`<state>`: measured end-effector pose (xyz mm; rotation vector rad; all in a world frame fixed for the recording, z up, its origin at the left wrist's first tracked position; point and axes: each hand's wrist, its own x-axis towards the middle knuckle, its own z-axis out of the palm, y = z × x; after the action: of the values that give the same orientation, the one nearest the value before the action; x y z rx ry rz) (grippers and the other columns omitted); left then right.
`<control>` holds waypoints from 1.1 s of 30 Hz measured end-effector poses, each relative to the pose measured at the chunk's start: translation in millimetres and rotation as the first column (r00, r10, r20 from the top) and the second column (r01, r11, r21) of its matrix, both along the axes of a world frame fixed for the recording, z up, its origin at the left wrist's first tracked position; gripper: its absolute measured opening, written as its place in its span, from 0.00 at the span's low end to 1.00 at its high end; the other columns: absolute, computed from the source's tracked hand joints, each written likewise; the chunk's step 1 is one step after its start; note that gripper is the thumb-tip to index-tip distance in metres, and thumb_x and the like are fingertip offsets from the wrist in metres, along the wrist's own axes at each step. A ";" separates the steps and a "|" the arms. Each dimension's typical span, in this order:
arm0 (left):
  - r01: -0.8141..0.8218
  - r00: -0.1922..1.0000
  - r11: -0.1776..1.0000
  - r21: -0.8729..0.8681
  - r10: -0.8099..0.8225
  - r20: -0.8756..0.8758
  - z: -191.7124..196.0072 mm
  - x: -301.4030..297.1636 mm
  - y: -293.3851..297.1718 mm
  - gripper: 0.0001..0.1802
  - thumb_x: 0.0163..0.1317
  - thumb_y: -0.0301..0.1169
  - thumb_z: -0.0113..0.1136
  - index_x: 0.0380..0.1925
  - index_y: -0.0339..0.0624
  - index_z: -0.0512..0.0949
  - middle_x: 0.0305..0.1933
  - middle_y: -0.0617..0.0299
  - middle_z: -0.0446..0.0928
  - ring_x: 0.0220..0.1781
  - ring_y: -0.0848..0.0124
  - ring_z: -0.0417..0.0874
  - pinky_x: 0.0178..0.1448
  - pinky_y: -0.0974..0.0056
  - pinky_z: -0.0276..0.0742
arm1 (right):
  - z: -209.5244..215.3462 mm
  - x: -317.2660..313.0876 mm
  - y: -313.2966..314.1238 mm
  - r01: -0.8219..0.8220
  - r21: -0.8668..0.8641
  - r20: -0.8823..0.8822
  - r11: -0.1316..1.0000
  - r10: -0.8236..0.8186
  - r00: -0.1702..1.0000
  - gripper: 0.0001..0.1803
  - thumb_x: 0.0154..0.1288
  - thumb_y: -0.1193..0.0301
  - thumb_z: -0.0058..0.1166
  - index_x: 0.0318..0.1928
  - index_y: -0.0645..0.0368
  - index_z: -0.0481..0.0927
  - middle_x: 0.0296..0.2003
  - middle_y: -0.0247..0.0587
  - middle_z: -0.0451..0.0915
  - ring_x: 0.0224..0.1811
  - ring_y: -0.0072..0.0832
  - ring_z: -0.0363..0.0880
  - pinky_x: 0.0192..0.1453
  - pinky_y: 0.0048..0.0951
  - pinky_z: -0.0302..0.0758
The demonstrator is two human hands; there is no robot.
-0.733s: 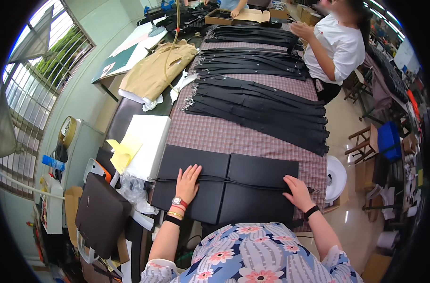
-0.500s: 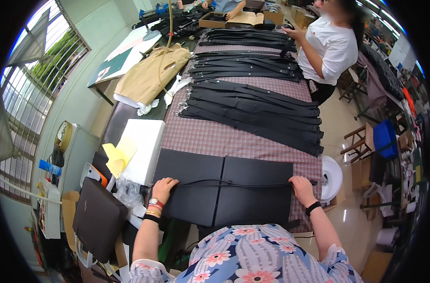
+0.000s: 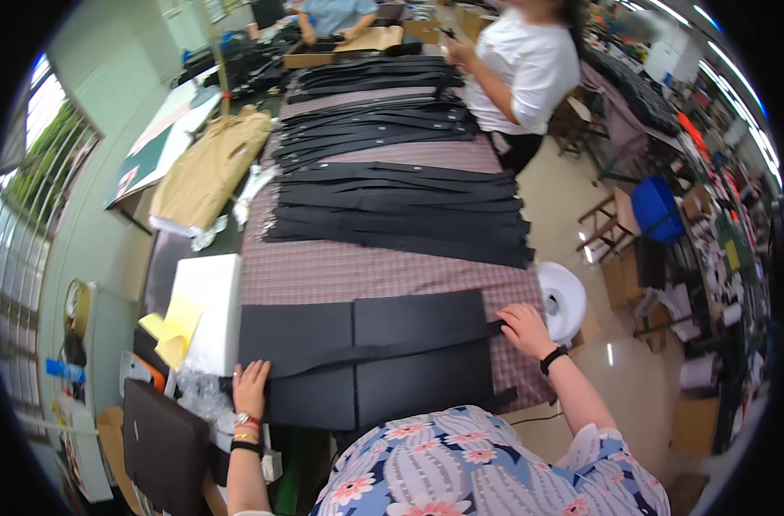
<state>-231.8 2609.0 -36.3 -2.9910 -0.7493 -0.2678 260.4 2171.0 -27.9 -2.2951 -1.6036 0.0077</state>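
A long black strap (image 3: pixel 383 351) stretches between my two hands, its broad face showing, slanting up toward the right. It crosses two black flat panels (image 3: pixel 418 387) laid side by side on the near part of the table. My left hand (image 3: pixel 250 389) is closed on the strap's left end at the panels' left edge. Just past their right edge, my right hand (image 3: pixel 524 330) is closed on the other end; its fingertips partly hide the strap there. Farther up the table lie several rows of similar black straps (image 3: pixel 392 211) with metal fittings at their left ends.
A checked cloth (image 3: pixel 323 277) covers the table. On the left are a white slab (image 3: pixel 210 279), yellow paper (image 3: pixel 175 335), a dark case (image 3: pixel 164 447) and brown paper (image 3: pixel 210 168). A person in white (image 3: pixel 529 69) stands at the right side; another works at the far end. A white round tub (image 3: pixel 564 297) stands at right.
The whole view has shifted, moving the table leftward in it. The strap has turned from a thin edge-on line to its broad face, and its left end now sits lower than its right.
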 end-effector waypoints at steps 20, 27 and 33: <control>0.035 0.990 0.935 -0.354 -0.081 -0.116 13.7 -15.2 60.6 0.29 0.44 0.25 0.71 0.51 0.51 0.80 0.53 0.58 0.78 0.56 0.56 0.78 0.59 0.57 0.77 | -11.4 24.2 -31.0 -0.066 -0.110 -0.110 0.992 0.054 0.992 0.22 0.59 0.67 0.64 0.53 0.57 0.78 0.51 0.41 0.81 0.52 0.40 0.80 0.55 0.37 0.78; -0.002 1.000 0.793 -0.609 -0.016 -0.024 48.6 -4.8 57.4 0.19 0.54 0.27 0.68 0.48 0.45 0.83 0.48 0.55 0.81 0.52 0.52 0.81 0.56 0.56 0.78 | 4.4 41.4 -32.0 0.023 -0.104 -0.324 0.994 -0.056 0.944 0.11 0.68 0.70 0.55 0.48 0.60 0.82 0.43 0.45 0.82 0.50 0.44 0.77 0.54 0.40 0.74; -0.021 0.999 0.883 -0.469 0.004 -0.036 46.7 6.2 72.0 0.12 0.62 0.31 0.61 0.45 0.45 0.82 0.42 0.53 0.83 0.46 0.51 0.83 0.51 0.54 0.79 | 14.5 56.7 -20.9 0.098 -0.069 -0.253 0.993 -0.112 0.961 0.07 0.68 0.73 0.53 0.41 0.62 0.81 0.39 0.47 0.82 0.44 0.48 0.76 0.49 0.42 0.74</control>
<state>-225.6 2681.0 10.4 -3.4279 -0.9508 -0.0313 317.1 2150.1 -13.5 -2.3079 -1.3667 0.3149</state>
